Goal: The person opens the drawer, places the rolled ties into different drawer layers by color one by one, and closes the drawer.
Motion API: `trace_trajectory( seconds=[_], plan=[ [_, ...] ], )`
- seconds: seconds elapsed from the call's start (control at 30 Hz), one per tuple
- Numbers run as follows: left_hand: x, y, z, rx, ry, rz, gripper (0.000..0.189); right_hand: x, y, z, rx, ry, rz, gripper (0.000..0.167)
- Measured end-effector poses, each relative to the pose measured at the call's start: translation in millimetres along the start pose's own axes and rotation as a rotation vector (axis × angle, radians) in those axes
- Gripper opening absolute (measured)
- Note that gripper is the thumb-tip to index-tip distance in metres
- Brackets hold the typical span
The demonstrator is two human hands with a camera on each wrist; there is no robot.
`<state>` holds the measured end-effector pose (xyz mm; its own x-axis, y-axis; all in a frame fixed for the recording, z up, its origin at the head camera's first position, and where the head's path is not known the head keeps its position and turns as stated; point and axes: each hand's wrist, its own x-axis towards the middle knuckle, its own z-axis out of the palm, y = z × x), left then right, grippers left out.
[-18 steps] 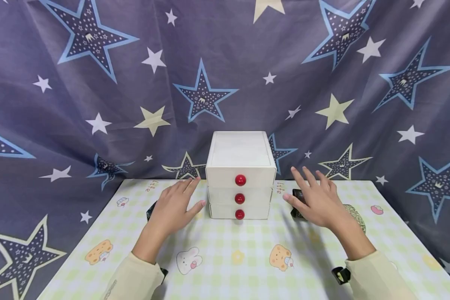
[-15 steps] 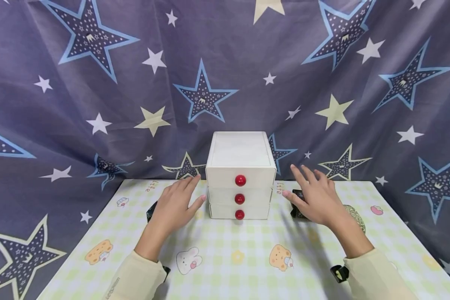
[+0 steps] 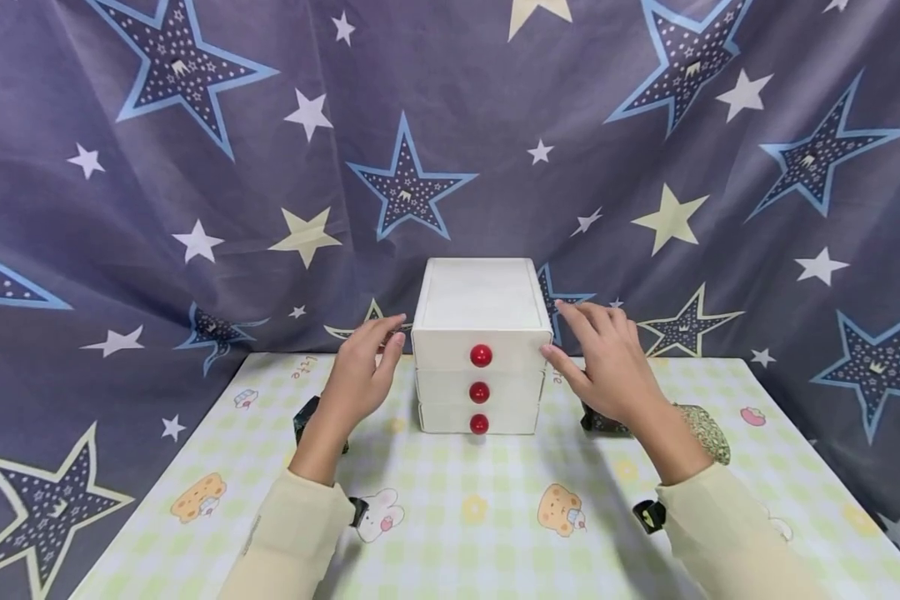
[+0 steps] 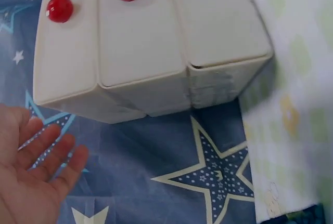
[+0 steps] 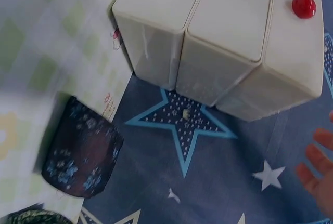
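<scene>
A white desktop drawer unit (image 3: 480,367) with three stacked drawers, each with a round red knob (image 3: 481,356), stands at the back of the table. All its drawers are pushed in. My left hand (image 3: 356,379) hovers beside its upper left side, fingers extended. In the left wrist view, that hand (image 4: 39,167) shows a gap from the unit. On the opposite side is my right hand (image 3: 607,362), fingers spread and thumb near the top drawer's right edge. Fingers of this hand (image 5: 320,167) appear apart from the unit in the right wrist view. Both hands hold nothing.
A dark floral-patterned object (image 5: 83,151) lies right of the unit, close to a green speckled item (image 3: 705,433) partly behind my right forearm. Another dark object (image 3: 306,417) sits behind my left wrist. A starry curtain (image 3: 270,167) hangs behind the checked tablecloth (image 3: 480,533).
Both hands have moved inward and slightly up, toward the two sides of the drawer unit. The unit stays in place with its drawers in.
</scene>
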<state>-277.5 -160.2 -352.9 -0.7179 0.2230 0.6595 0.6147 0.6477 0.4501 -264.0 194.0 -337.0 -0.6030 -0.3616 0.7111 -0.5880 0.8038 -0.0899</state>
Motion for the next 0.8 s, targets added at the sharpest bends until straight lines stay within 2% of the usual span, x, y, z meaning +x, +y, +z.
trace_trajectory(
  seconds=[0.17, 0.3, 0.4, 0.57, 0.8],
  plan=[
    [9.5, -3.7, 4.1, -0.128, 0.035, -0.026, 0.037, 12.5, -11, 8, 0.011, 0.149, -0.101, 0.064],
    [15.2, -8.5, 5.6, -0.240, 0.122, -0.051, 0.030, 21.7, -27, 19, 0.026, 0.213, -0.173, 0.059],
    [21.2, -12.9, 8.9, -0.346, 0.166, -0.065, 0.026, 25.0, -38, 26, 0.026, 0.227, -0.194, 0.054],
    [24.8, -19.8, 8.7, -0.534, 0.174, -0.100, 0.020, 29.4, -54, 38, 0.015, 0.207, -0.220, 0.050],
    [19.4, -28.2, 15.6, -0.610, 0.140, -0.117, 0.020, 30.1, -68, 50, -0.020, 0.164, -0.285, 0.043]
  ],
)
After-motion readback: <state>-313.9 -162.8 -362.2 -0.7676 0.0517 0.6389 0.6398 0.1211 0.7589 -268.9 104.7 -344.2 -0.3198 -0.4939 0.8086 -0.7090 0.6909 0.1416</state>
